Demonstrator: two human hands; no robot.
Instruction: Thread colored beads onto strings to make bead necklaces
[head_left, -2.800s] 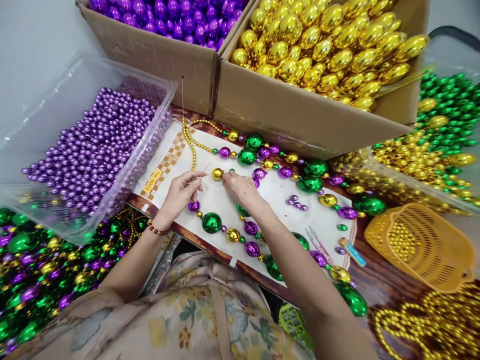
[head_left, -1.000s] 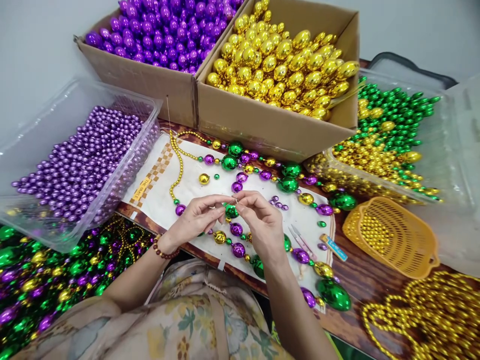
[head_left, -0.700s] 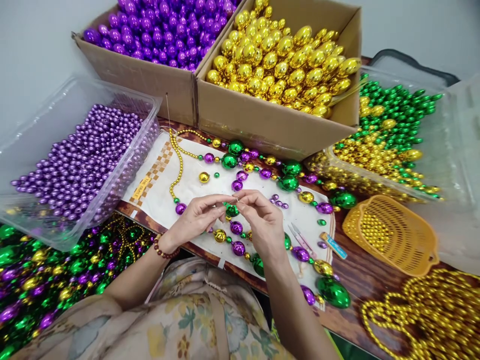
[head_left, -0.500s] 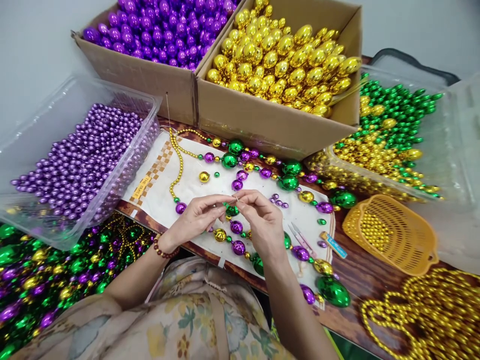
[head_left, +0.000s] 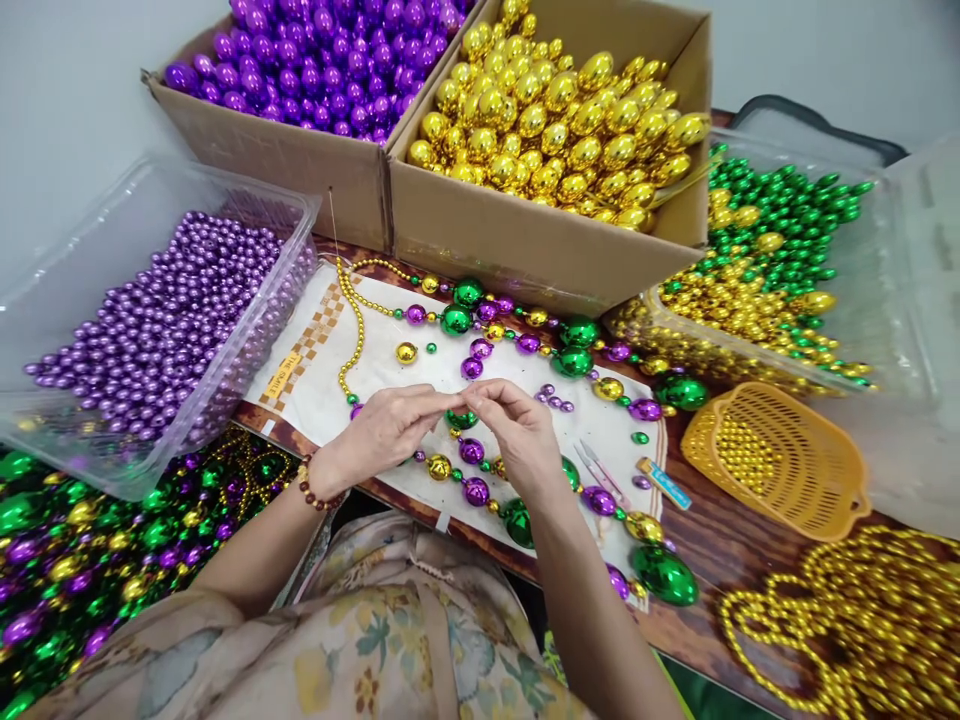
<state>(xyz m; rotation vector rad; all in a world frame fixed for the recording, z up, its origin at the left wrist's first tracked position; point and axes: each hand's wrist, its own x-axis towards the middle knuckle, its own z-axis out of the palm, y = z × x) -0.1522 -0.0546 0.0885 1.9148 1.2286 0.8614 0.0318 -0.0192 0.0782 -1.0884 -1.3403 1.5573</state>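
Observation:
My left hand [head_left: 390, 428] and my right hand [head_left: 519, 432] meet fingertip to fingertip over a white cloth [head_left: 382, 375]. Both are closed in a pinch; whatever they hold is too small to make out. Just under the fingers passes a strand of purple, gold and green beads, with a green bead [head_left: 460, 418] partly covered and a purple bead [head_left: 471, 451] nearer me. Past my left fingers, a string of small gold beads [head_left: 358, 335] curves up to a thin upright wire [head_left: 333, 225]. One loose gold bead [head_left: 406, 352] lies on the cloth.
Cardboard boxes of purple beads [head_left: 300, 80] and gold beads [head_left: 555, 120] stand behind. Clear bins flank them, with purple beads [head_left: 180, 310] left and green beads [head_left: 795, 215] right. Scissors-like snips [head_left: 600, 470], a blue box cutter [head_left: 666, 484] and an orange basket [head_left: 817, 490] sit at right.
Both hands stay pinched together, with my left hand turned slightly more back-up. The tiny pale thing that showed between the fingertips is now hidden. The view has shifted slightly.

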